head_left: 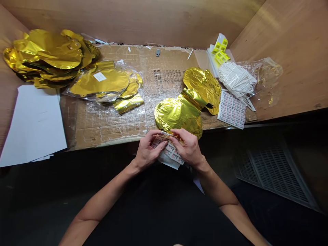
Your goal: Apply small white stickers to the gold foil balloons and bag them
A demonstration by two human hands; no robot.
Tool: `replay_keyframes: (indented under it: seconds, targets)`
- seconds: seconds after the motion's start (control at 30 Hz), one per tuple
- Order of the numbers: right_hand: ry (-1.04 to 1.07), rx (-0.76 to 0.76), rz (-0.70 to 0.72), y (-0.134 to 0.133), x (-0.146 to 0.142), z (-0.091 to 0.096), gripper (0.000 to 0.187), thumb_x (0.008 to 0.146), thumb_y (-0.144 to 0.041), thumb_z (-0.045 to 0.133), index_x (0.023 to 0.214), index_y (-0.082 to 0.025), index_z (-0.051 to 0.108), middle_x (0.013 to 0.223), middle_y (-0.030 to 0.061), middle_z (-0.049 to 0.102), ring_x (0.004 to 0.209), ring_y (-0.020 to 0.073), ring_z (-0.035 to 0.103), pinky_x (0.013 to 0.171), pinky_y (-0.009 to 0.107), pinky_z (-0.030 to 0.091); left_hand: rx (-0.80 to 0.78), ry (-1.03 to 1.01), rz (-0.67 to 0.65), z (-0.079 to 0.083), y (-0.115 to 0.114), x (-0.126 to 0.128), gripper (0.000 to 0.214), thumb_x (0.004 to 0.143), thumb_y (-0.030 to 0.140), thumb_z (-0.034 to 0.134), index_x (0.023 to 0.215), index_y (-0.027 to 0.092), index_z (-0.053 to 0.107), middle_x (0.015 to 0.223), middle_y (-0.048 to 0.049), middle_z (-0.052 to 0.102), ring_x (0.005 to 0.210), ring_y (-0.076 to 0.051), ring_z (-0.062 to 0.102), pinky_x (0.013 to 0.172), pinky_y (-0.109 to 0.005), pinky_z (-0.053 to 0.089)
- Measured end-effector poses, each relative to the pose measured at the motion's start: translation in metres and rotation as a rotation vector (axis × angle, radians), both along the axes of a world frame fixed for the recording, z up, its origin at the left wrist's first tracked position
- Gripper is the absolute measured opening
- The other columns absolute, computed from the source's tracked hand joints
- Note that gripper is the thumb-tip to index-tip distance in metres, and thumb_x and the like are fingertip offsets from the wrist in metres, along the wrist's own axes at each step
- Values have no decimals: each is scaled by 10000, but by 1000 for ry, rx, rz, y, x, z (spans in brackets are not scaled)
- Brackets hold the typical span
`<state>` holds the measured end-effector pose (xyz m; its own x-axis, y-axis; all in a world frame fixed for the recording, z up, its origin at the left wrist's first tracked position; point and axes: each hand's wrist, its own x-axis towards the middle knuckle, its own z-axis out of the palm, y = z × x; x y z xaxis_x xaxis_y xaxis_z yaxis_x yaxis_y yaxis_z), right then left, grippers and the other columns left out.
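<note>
A sheet of small printed stickers [171, 152] with CE marks is held at the table's front edge. My left hand [149, 150] pinches its left side, thumb on top. My right hand [188, 147] grips the upper right part, fingers bent over the top edge. Whether a single sticker is between the right fingertips is too small to tell. Just beyond the hands lies a gold foil balloon [179, 114], wrinkled and flat, its near lobe partly behind my right hand. Its far lobe reaches toward the right side of the table.
Gold foil balloons [48, 54] are piled at the back left, beside bagged ones [102, 82]. White paper [36, 123] overhangs the front left. At right lie white sticks [237, 78], another sticker sheet [232, 109] and yellow labels [220, 51]. Wooden boards [143, 20] wall the cardboard-covered table.
</note>
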<state>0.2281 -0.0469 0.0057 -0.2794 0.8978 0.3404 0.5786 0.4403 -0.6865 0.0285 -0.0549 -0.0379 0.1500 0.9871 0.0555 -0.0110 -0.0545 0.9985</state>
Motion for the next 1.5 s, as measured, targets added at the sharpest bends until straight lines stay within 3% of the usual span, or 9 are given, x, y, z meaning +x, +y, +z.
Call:
replay_keyframes:
  seconds: [0.37, 0.67, 0.8, 0.93, 1.07, 1.17, 1.27, 1.37, 1.5]
  targets:
    - [-81, 278, 10, -2, 5, -14, 203, 1004, -136, 635, 1133, -250, 743, 1005, 94, 756, 882, 231, 717, 776, 384, 627, -50, -10, 55, 4, -1, 5, 391, 903, 344, 825, 1227, 216, 647, 933, -36, 786, 768, -167, 742, 711, -281, 607]
    - [-40, 221, 5, -1, 9, -9, 82, 1006, -215, 638, 1008, -243, 715, 986, 99, 741, 947, 261, 698, 844, 445, 588, -48, 20, 94, 2, 2, 6, 409, 907, 331, 816, 1263, 212, 656, 1000, -53, 800, 861, -206, 788, 778, -319, 642]
    - [78, -84, -221, 16, 32, -3, 155, 1018, -318, 639, 914, -214, 687, 815, 39, 709, 723, 184, 646, 693, 337, 539, 91, 220, -96, -3, 16, -10, 335, 924, 228, 734, 1254, 221, 678, 1387, -139, 741, 1275, -298, 734, 1105, -473, 587]
    - [22, -371, -183, 39, 41, -12, 205, 978, -360, 687, 859, -195, 705, 754, 9, 710, 627, 148, 609, 606, 280, 468, 235, 407, -438, -3, 39, -18, 323, 912, 124, 617, 1209, 231, 686, 1724, -144, 436, 1535, -318, 528, 1210, -497, 508]
    - [-270, -323, -186, 45, 22, -20, 149, 965, -308, 730, 864, -201, 705, 801, 33, 733, 680, 176, 634, 659, 298, 434, 286, 540, -564, -6, 49, -14, 414, 878, 69, 569, 1246, 232, 668, 1734, -150, 416, 1478, -329, 590, 1158, -471, 557]
    - [-481, -139, -338, 40, 19, -20, 147, 998, -334, 711, 959, -193, 689, 919, 87, 735, 744, 213, 636, 680, 327, 398, 316, 521, -522, -13, 48, -10, 382, 893, 66, 549, 1216, 221, 681, 1701, -146, 470, 1427, -322, 640, 1148, -451, 571]
    - [-472, -30, -260, 40, 32, -21, 189, 1030, -380, 675, 1009, -193, 683, 993, 103, 730, 879, 240, 641, 783, 350, 412, 325, 496, -491, -15, 45, -9, 381, 904, 72, 547, 1220, 227, 691, 1707, -127, 466, 1373, -315, 685, 1114, -427, 596]
    - [-418, -113, -46, 47, 43, -27, 177, 1026, -363, 681, 957, -201, 690, 963, 72, 740, 935, 233, 631, 856, 361, 397, 323, 509, -514, -9, 45, -11, 425, 877, 55, 551, 1240, 230, 688, 1726, -130, 434, 1355, -317, 697, 1083, -411, 608]
    - [-237, -287, -44, 57, 46, -32, 216, 1043, -293, 596, 870, -200, 685, 892, 39, 746, 854, 188, 633, 827, 325, 409, 337, 477, -570, 5, 42, -14, 398, 898, 45, 535, 1227, 225, 671, 1756, -141, 378, 1350, -277, 700, 1062, -363, 604]
